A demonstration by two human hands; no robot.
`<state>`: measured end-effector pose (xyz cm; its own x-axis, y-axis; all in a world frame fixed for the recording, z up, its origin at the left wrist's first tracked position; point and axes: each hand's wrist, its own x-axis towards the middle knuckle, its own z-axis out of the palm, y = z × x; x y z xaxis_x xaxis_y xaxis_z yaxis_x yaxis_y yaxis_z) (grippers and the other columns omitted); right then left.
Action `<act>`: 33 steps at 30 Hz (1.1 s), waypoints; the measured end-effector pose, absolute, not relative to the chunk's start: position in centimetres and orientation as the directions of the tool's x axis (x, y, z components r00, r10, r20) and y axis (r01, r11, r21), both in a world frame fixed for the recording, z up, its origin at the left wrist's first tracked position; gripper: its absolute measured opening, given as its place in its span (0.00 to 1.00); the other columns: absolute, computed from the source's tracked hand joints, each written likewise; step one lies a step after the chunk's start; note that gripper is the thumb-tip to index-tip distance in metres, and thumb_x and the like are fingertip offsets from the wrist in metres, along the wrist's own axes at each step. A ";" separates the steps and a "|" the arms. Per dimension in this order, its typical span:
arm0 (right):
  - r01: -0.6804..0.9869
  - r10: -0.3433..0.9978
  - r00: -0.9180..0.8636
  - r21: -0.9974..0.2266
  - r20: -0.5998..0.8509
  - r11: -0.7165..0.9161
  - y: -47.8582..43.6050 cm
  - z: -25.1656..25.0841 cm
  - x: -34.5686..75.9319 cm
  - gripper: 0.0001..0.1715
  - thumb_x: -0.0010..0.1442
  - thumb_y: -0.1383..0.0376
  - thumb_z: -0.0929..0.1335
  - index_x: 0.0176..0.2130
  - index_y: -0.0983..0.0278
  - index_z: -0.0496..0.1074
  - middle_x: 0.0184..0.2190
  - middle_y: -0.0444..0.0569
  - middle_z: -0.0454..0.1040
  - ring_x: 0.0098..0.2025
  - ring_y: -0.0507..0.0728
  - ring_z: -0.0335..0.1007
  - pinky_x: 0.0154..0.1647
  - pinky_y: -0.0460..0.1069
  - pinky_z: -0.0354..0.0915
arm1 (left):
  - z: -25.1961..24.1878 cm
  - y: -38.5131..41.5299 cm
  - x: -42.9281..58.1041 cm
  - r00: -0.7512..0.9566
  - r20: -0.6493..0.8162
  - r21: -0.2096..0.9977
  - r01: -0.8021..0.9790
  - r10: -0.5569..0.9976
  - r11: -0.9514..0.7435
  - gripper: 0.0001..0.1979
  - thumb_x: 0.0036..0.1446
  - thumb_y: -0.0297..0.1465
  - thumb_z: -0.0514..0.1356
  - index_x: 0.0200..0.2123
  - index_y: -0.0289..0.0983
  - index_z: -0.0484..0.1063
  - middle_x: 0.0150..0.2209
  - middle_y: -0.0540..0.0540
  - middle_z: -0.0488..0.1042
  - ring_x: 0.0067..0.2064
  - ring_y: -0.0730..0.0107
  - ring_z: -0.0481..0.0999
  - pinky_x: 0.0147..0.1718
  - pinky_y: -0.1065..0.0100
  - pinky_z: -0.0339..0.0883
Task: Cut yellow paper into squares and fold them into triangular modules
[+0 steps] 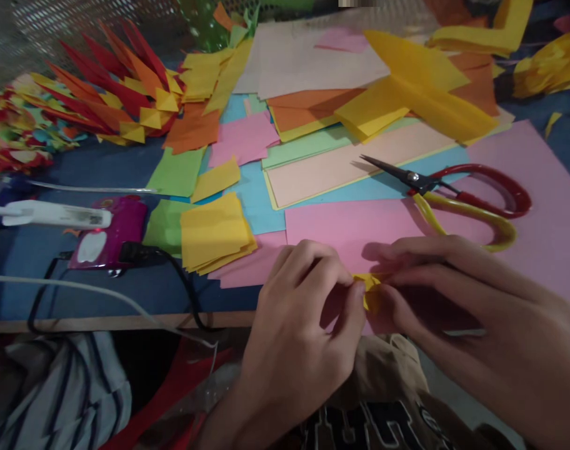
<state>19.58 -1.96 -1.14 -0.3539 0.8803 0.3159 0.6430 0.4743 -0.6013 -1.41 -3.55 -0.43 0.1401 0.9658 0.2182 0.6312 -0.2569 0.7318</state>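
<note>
Between my two hands is a small folded piece of yellow paper (372, 292), held over the near edge of the table. My left hand (308, 312) pinches its left side between thumb and forefinger. On the right side, the fingers of my right hand (467, 306) close on it, hiding part of the fold. Pink paper sheets (332, 225) lie under and behind my hands. Scissors (419, 181) with one red and one yellow handle rest on the sheets beyond my right hand. A stack of yellow paper squares (214, 231) sits to the left of my left hand.
A pointed red, orange and yellow paper construction (125, 94) stands at the back left. Folded yellow paper (416, 87) lies at the back. A purple power adapter (111, 234) with cables and a white plug (55, 214) is on the left. Striped cloth (74, 387) shows below the table edge.
</note>
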 end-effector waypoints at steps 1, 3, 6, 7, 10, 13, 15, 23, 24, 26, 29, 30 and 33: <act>0.648 0.885 -0.350 -0.603 0.307 0.465 -1.9 -1.1 19.5 0.05 0.75 0.61 0.71 0.48 0.54 0.80 0.56 0.46 0.81 0.50 0.58 0.83 0.56 0.54 0.82 | -0.4 -3.5 -1.3 0.139 0.209 0.729 0.637 0.968 -0.249 0.09 0.70 0.22 0.65 0.37 0.39 0.71 0.43 0.49 0.74 0.45 0.68 0.73 0.44 0.60 0.70; 0.660 0.895 -0.344 -0.605 0.284 0.446 -1.8 -1.1 19.5 0.04 0.74 0.60 0.71 0.47 0.54 0.80 0.56 0.46 0.81 0.50 0.59 0.84 0.53 0.55 0.83 | -0.3 -3.5 -1.1 0.151 0.196 0.719 0.649 0.969 -0.246 0.11 0.70 0.21 0.64 0.36 0.39 0.69 0.43 0.48 0.73 0.45 0.66 0.72 0.43 0.59 0.70; 0.668 0.905 -0.341 -0.612 0.256 0.425 -1.7 -1.1 19.5 0.05 0.73 0.59 0.72 0.48 0.53 0.79 0.56 0.46 0.81 0.50 0.61 0.84 0.52 0.56 0.83 | -0.2 -3.4 -1.0 0.174 0.171 0.706 0.665 0.970 -0.243 0.11 0.70 0.21 0.64 0.36 0.39 0.67 0.43 0.48 0.71 0.46 0.65 0.70 0.44 0.59 0.69; 0.667 0.906 -0.343 -0.614 0.248 0.421 -1.7 -1.1 19.5 0.05 0.73 0.59 0.72 0.48 0.53 0.79 0.56 0.46 0.81 0.50 0.61 0.84 0.52 0.55 0.83 | -0.1 -3.4 -1.0 0.178 0.160 0.705 0.668 0.971 -0.239 0.11 0.70 0.21 0.63 0.36 0.39 0.67 0.42 0.48 0.71 0.46 0.66 0.70 0.44 0.59 0.69; 0.659 0.900 -0.368 -0.617 0.234 0.430 -1.5 -1.0 19.7 0.07 0.74 0.59 0.70 0.51 0.54 0.78 0.58 0.46 0.81 0.52 0.60 0.83 0.53 0.54 0.82 | 0.1 -3.2 -1.0 0.188 0.126 0.707 0.672 0.974 -0.221 0.09 0.72 0.22 0.63 0.38 0.39 0.69 0.43 0.49 0.72 0.46 0.67 0.71 0.45 0.59 0.69; 0.650 0.873 -0.429 -0.593 0.230 0.476 -1.4 -0.9 20.0 0.11 0.76 0.62 0.67 0.53 0.53 0.78 0.61 0.46 0.80 0.52 0.60 0.83 0.49 0.53 0.82 | 0.1 -3.3 -1.4 0.169 0.116 0.679 0.706 0.979 -0.203 0.05 0.73 0.23 0.64 0.46 0.39 0.73 0.47 0.49 0.74 0.50 0.67 0.72 0.49 0.61 0.70; 0.652 0.859 -0.454 -0.569 0.237 0.501 -1.5 -0.9 20.1 0.12 0.76 0.64 0.67 0.54 0.53 0.78 0.61 0.45 0.80 0.51 0.60 0.83 0.48 0.54 0.81 | -0.2 -3.9 -1.8 0.218 0.182 0.620 0.731 0.959 -0.285 0.06 0.74 0.24 0.64 0.50 0.39 0.75 0.49 0.49 0.76 0.51 0.68 0.73 0.51 0.63 0.70; 0.631 0.726 -0.585 -0.360 0.361 0.687 -3.4 -3.2 21.5 0.22 0.75 0.71 0.69 0.65 0.63 0.76 0.70 0.45 0.75 0.62 0.60 0.75 0.63 0.57 0.73 | -2.3 -6.0 -3.5 0.437 0.494 0.246 0.759 0.752 -0.602 0.13 0.69 0.28 0.71 0.55 0.34 0.83 0.52 0.46 0.87 0.56 0.58 0.79 0.59 0.57 0.72; 0.622 0.705 -0.601 -0.334 0.376 0.708 -3.6 -3.3 21.6 0.22 0.74 0.72 0.69 0.65 0.64 0.76 0.71 0.45 0.75 0.63 0.61 0.74 0.64 0.57 0.73 | -2.4 -6.0 -3.5 0.420 0.506 0.255 0.762 0.753 -0.596 0.12 0.69 0.27 0.71 0.55 0.34 0.83 0.52 0.45 0.87 0.56 0.59 0.80 0.59 0.57 0.72; 0.618 0.680 -0.608 -0.293 0.411 0.730 -3.6 -3.4 21.5 0.21 0.74 0.72 0.68 0.63 0.65 0.77 0.69 0.45 0.76 0.63 0.61 0.73 0.63 0.57 0.73 | -2.6 -5.9 -3.5 0.399 0.528 0.267 0.760 0.750 -0.593 0.12 0.69 0.24 0.69 0.55 0.32 0.83 0.51 0.44 0.87 0.55 0.59 0.80 0.59 0.58 0.72; 0.622 0.662 -0.583 -0.265 0.472 0.737 -3.2 -3.0 20.8 0.18 0.76 0.72 0.66 0.59 0.65 0.80 0.63 0.45 0.81 0.58 0.59 0.77 0.57 0.55 0.77 | -3.0 -5.8 -3.2 0.380 0.535 0.293 0.754 0.754 -0.588 0.13 0.68 0.20 0.66 0.54 0.32 0.83 0.50 0.44 0.87 0.53 0.61 0.80 0.57 0.59 0.73; 0.626 0.660 -0.575 -0.259 0.484 0.735 -3.0 -2.8 20.6 0.18 0.76 0.72 0.66 0.58 0.65 0.80 0.62 0.45 0.83 0.56 0.58 0.78 0.54 0.54 0.78 | -3.2 -5.8 -3.1 0.355 0.542 0.311 0.757 0.762 -0.574 0.12 0.68 0.20 0.65 0.52 0.33 0.83 0.50 0.44 0.87 0.53 0.62 0.80 0.56 0.60 0.72; 0.622 0.679 -0.557 -0.302 0.479 0.723 -2.6 -2.6 20.1 0.17 0.76 0.70 0.66 0.58 0.64 0.81 0.59 0.48 0.83 0.53 0.57 0.80 0.49 0.51 0.81 | -3.7 -5.8 -2.5 0.256 0.581 0.365 0.767 0.773 -0.528 0.09 0.68 0.22 0.63 0.46 0.38 0.83 0.49 0.45 0.86 0.51 0.61 0.79 0.53 0.58 0.71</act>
